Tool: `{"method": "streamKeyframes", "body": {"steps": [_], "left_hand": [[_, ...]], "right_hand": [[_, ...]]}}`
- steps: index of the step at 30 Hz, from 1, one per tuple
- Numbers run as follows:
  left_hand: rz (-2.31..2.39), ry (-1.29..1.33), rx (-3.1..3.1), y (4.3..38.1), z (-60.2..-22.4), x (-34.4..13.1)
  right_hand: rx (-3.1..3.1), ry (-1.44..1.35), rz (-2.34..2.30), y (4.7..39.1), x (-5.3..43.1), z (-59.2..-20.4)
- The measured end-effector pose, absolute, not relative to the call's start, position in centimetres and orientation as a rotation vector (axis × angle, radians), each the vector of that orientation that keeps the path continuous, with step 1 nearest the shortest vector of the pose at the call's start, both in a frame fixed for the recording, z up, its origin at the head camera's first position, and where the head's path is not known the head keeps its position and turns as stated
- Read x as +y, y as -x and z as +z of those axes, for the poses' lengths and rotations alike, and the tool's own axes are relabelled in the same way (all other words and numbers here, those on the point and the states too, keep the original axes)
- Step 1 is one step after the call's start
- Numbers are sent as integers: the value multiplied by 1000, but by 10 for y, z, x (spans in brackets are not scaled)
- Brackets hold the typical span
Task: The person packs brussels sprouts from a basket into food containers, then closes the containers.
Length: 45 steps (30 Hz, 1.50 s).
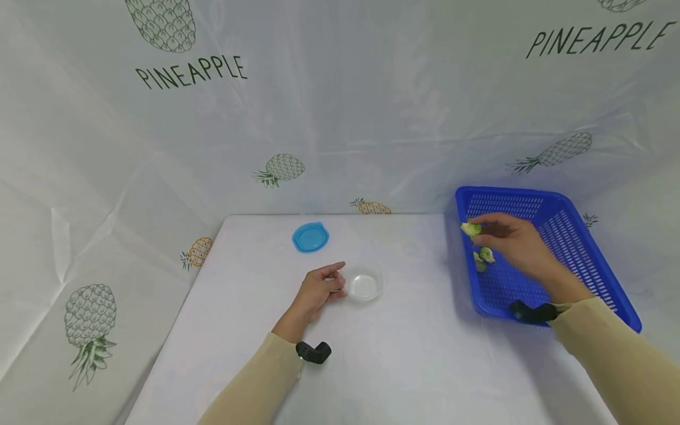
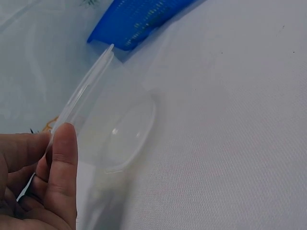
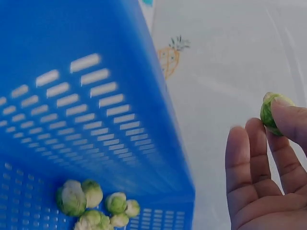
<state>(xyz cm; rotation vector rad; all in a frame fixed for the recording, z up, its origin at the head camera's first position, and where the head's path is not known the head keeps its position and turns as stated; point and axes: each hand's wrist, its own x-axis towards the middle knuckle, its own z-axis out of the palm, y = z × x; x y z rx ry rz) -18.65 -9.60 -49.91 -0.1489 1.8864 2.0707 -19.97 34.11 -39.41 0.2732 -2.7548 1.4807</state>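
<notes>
- One green sprout (image 1: 470, 229) sits between the thumb and fingertips of the right hand (image 1: 509, 239), beside the left wall of the blue basket (image 1: 504, 190); the other fingers spread loosely away from it.
- Several loose sprouts (image 3: 72, 197) lie on the basket floor below that hand, so a lifted wrist should avoid brushing them.
- A light, firm pinch looks right for something so small and round; squeezing harder could make it roll out of the fingertips.
- Whether the sprout has cleared the basket rim is hard to judge, so a little extra height would be prudent in any sideways move.
- The left hand (image 1: 319, 289) has the near edge of the clear container (image 1: 366, 287) between thumb and finger, with the bowl just to that hand's right.
- That hold seems best used for steadying only (thin plastic probably flexes and slides easily), pressing no harder than needed.
- Left fingers are better confined to the rim, leaving the mouth unobstructed.
- The blue lid (image 1: 310, 238) rests beyond the left hand, apart from it, and is well placed out of the way.
</notes>
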Motion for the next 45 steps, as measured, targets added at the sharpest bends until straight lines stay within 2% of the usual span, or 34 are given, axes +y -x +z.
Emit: {"method": "streamKeyframes", "body": {"steps": [22, 45], "left_hand": [[2050, 177, 1900, 190, -500, -97], [2057, 207, 1893, 190, -497, -95]], "right_hand": [[-2625, -406, 1614, 188, 285, -391], [-2367, -517, 1909, 179, 232, -418]]}}
